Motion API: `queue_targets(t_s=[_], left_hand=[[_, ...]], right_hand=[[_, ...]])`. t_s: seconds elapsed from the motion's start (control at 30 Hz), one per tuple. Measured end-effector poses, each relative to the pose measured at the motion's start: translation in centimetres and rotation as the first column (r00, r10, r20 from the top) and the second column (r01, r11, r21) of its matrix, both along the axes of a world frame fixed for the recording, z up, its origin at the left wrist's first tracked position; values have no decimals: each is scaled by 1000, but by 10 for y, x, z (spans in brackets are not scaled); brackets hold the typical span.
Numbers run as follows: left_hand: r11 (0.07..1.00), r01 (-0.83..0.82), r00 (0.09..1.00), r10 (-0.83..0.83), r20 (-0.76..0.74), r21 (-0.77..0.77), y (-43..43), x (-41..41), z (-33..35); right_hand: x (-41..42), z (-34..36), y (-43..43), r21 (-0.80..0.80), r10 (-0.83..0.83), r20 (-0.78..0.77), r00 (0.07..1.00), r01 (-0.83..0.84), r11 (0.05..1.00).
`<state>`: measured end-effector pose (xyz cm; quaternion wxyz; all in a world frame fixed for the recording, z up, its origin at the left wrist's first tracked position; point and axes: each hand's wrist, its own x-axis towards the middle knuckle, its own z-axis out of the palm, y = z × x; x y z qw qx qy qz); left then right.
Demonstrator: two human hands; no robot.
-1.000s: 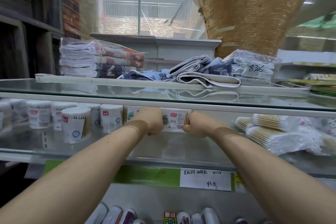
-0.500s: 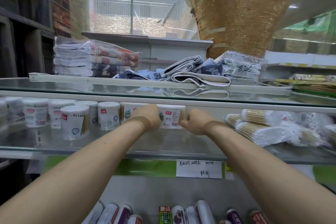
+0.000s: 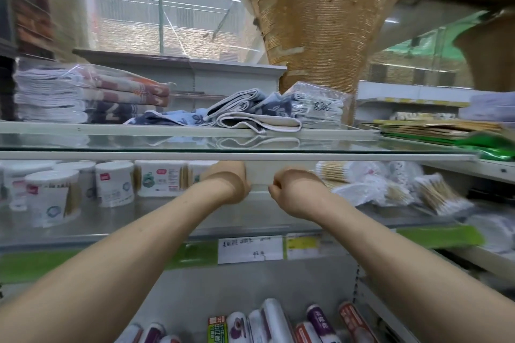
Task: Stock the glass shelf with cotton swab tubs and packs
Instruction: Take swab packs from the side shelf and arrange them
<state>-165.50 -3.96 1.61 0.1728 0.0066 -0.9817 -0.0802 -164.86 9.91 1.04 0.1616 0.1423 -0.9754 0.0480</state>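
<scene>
Left hand [image 3: 227, 184] and right hand [image 3: 292, 189] are gripping a white tub [image 3: 259, 179] between them, fingers curling onto its ends, probably clamped; blur is hiding detail. Tub is sitting mid glass shelf [image 3: 139, 217], between round tubs [image 3: 114, 186] and bagged swabs [image 3: 362, 189].

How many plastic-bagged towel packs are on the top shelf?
2: a tall striped stack at the left end; a smaller pack marked 8306 right of the loose blue cloths. Blurred far right may hide more.
</scene>
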Motion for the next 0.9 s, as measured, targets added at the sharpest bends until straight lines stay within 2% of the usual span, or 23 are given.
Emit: queue_targets(t_s=[0.17, 0.33, 0.5, 0.8, 0.9], left_hand=[[998, 67, 995, -68, 76, 9, 37, -3, 4], [987, 158, 985, -160, 62, 33, 67, 0, 5], [969, 228, 970, -234, 63, 96, 90, -5, 3], [977, 207, 976, -209, 54, 41, 105, -27, 1], [979, 199, 978, -201, 50, 38, 108, -35, 0]], right_hand=[[14, -8, 34, -51, -5, -95, 995, 0, 999], [22, -9, 70, -63, -49, -102, 994, 43, 997], [19, -7, 109, -97, -161, -100, 982, 152, 984], [5, 3, 140, -117, -248, -113, 962, 235, 965], [1, 10, 132, -68, -255, -89, 963, 250, 966]])
